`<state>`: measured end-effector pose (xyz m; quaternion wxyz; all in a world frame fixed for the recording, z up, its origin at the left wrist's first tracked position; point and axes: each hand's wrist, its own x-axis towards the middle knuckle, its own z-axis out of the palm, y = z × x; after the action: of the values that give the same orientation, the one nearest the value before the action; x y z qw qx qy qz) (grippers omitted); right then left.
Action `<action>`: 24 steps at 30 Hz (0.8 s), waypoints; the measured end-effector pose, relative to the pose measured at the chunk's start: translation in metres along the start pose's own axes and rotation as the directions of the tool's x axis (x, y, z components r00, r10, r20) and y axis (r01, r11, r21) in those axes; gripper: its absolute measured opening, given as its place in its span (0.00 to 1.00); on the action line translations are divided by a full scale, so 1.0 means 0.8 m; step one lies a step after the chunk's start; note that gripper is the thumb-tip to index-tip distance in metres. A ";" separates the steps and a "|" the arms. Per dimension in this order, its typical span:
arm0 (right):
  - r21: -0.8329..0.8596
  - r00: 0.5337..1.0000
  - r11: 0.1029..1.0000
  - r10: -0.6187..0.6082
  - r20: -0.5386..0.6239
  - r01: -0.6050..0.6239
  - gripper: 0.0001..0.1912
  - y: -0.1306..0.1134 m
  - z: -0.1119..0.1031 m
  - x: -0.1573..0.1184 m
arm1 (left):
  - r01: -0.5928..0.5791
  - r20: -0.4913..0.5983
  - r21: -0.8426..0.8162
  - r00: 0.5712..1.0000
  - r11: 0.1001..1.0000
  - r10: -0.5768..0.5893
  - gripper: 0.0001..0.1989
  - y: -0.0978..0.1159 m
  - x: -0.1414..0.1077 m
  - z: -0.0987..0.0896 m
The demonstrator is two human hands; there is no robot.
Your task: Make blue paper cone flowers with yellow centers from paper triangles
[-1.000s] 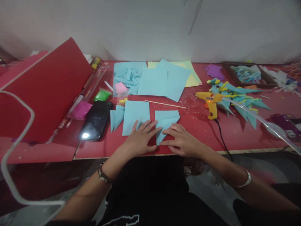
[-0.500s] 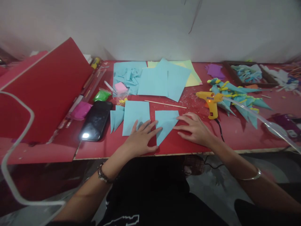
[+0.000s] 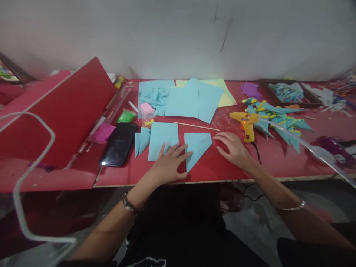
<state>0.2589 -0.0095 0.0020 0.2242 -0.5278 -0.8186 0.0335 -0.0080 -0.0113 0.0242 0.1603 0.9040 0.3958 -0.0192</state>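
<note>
A folded light-blue paper with a slanting lower right edge lies flat near the table's front edge. My left hand is spread open, its fingertips over that paper's left edge and over the lower part of a square blue paper. Just right of the folded paper, my right hand rests with its fingers apart and nothing in them. Behind both papers lies a thin wooden stick. Small folded blue pieces sit left of the square paper.
On the left are a black phone and a propped red board. Blue sheets lie at the back. A yellow glue gun with its light on stands right, before blue paper cones. A white tube crosses the right side.
My right hand has drawn back slightly to the right, off the folded paper's edge. My left hand stays nearly in place. The whole view has shifted a little.
</note>
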 end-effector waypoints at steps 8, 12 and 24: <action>0.066 0.981 0.996 0.046 0.187 -0.059 0.17 -0.030 0.011 0.020 | -0.030 -0.018 0.018 0.999 0.999 0.030 0.36 0.003 -0.003 -0.006; 0.160 0.930 0.974 0.097 0.355 -0.163 0.15 -0.038 -0.004 0.028 | -0.058 -0.104 0.050 0.993 0.997 0.063 0.38 0.010 -0.008 -0.004; 0.594 0.901 0.711 0.134 0.412 -0.378 0.15 -0.054 -0.056 0.030 | -0.031 -0.366 0.324 0.918 0.945 0.155 0.21 0.035 0.006 -0.023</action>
<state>0.2316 -0.0153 0.0628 0.2446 -0.5099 -0.6962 0.4421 0.0134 -0.0201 0.0483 -0.0650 0.9218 0.3675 0.1049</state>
